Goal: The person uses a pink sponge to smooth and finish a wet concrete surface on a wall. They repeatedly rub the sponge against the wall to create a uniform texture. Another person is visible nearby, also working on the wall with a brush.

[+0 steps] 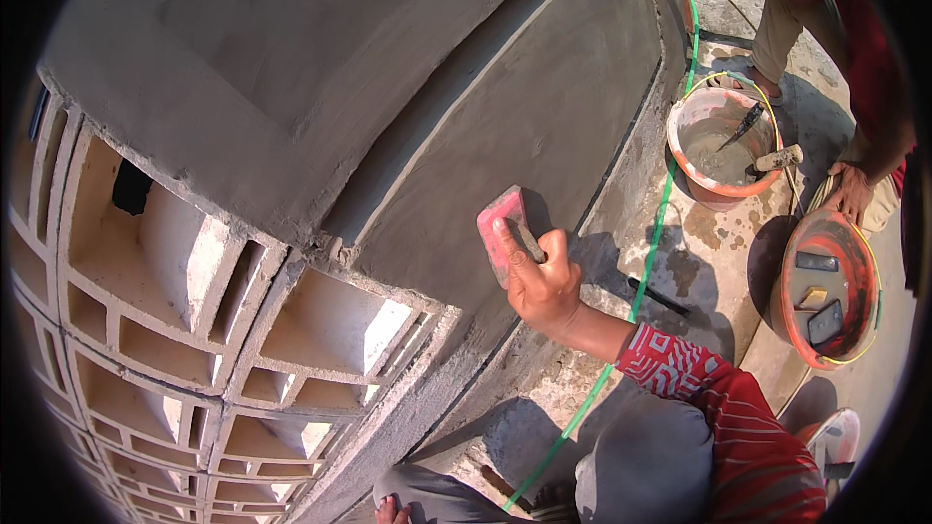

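Note:
My right hand point(547, 283) is closed around a small pink float point(494, 245) with a greyish edge and handle. My thumb lies along its back. The float is at a wall panel point(437, 204) of smooth grey, damp-looking plaster; whether it touches the surface I cannot tell. At the bottom edge, only the fingers of my left hand point(391, 512) show, lying on my grey trouser leg with nothing visible in them. The rest of that hand is out of frame.
Pierced concrete blocks point(225, 344) stand at lower left. A green hose point(652, 250) crosses the rough ground. At right, one bucket point(723, 192) holds grey mix and tools; another bucket point(789, 306) holds water, dark blocks and a yellowish piece. A co-worker's hand point(851, 191) is near it.

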The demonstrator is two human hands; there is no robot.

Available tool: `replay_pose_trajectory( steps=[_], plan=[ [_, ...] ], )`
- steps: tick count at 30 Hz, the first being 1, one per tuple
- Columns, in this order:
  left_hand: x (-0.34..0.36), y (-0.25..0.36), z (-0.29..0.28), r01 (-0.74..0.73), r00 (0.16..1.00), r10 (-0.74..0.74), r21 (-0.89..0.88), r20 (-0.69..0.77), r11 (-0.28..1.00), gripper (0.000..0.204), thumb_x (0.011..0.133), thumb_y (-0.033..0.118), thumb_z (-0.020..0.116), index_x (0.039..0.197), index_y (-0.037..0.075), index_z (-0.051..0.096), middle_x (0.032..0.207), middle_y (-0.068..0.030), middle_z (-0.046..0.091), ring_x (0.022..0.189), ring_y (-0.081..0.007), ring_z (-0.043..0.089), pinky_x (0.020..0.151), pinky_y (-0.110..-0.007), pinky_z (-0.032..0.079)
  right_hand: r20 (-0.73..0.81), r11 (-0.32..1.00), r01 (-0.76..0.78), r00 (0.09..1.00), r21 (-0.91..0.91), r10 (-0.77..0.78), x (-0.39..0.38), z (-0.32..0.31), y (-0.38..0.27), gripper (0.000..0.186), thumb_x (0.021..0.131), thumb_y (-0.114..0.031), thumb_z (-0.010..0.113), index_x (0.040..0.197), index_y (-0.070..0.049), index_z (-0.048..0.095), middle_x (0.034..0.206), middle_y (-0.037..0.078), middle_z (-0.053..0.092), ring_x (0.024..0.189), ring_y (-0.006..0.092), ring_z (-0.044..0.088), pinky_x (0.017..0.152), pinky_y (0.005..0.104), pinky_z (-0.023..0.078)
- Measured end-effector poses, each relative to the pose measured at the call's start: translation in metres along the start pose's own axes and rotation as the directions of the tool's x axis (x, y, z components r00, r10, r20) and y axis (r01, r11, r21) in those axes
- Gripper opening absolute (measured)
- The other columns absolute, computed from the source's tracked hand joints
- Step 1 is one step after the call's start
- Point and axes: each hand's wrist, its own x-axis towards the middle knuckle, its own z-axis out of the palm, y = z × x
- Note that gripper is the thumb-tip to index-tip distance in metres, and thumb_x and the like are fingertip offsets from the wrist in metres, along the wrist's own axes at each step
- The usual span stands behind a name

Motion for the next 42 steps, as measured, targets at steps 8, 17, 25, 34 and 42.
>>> replay_pose_trajectory(
  steps=[8, 17, 25, 34, 42],
  plan=[
    [-0.04, -0.019, 0.065, 0.283, 0.915, -0.402, -0.745, 0.022, 0.604, 0.052, 0.103, 0.021, 0.056, 0.143, -0.007, 0.038, 0.155, -0.0295, 0.036, 0.138, -0.0376, 0.043, 0.109, -0.048, 0.044, -0.222, 0.972, -0.144, 0.97, -0.185, 0.101, 0.048, -0.004, 0.063, 0.063, 0.087, 0.001, 0.064, 0.146, -0.021, 0.058, 0.086, 0.009, 0.044, 0.061, 0.0227, 0.052, 0.047, 0.0347, 0.046],
    [-0.033, -0.02, 0.07, 0.195, 0.947, -0.317, -0.676, -0.06, 0.711, 0.045, 0.099, 0.011, 0.057, 0.136, -0.01, 0.045, 0.151, -0.0304, 0.041, 0.141, -0.0378, 0.041, 0.112, -0.045, 0.038, -0.066, 0.986, 0.105, 0.991, -0.131, -0.115, -0.007, 0.002, 0.031, 0.066, 0.08, 0.0, 0.068, 0.141, -0.023, 0.064, 0.08, 0.005, 0.04, 0.054, 0.0178, 0.046, 0.046, 0.0321, 0.046],
    [-0.011, -0.007, 0.052, 0.156, 0.952, -0.282, -0.604, -0.12, 0.782, 0.044, 0.095, 0.01, 0.061, 0.133, -0.009, 0.052, 0.148, -0.0302, 0.044, 0.134, -0.0401, 0.048, 0.113, -0.05, 0.038, -0.027, 0.953, 0.305, 0.952, 0.001, -0.304, -0.008, 0.004, -0.026, 0.075, 0.075, 0.001, 0.07, 0.145, -0.025, 0.06, 0.081, 0.003, 0.038, 0.056, 0.0163, 0.047, 0.044, 0.0317, 0.045],
    [-0.035, -0.008, 0.057, 0.321, 0.901, -0.432, -0.735, 0.042, 0.597, 0.048, 0.095, 0.01, 0.059, 0.138, -0.009, 0.046, 0.145, -0.0291, 0.047, 0.134, -0.0368, 0.049, 0.112, -0.048, 0.04, -0.071, 0.979, 0.198, 0.977, -0.041, -0.201, 0.061, -0.001, -0.042, 0.067, 0.083, 0.0, 0.066, 0.146, -0.02, 0.059, 0.084, 0.006, 0.041, 0.062, 0.0192, 0.05, 0.046, 0.0343, 0.044],
    [-0.046, -0.01, 0.052, 0.291, 0.91, -0.415, -0.685, -0.018, 0.668, 0.054, 0.096, 0.01, 0.058, 0.144, -0.007, 0.041, 0.148, -0.0262, 0.045, 0.132, -0.0324, 0.05, 0.106, -0.044, 0.045, -0.135, 0.999, -0.036, 0.99, -0.026, 0.032, 0.101, -0.018, -0.013, 0.058, 0.09, 0.008, 0.058, 0.144, -0.012, 0.06, 0.083, 0.007, 0.044, 0.068, 0.0216, 0.048, 0.056, 0.0352, 0.044]
  ],
)
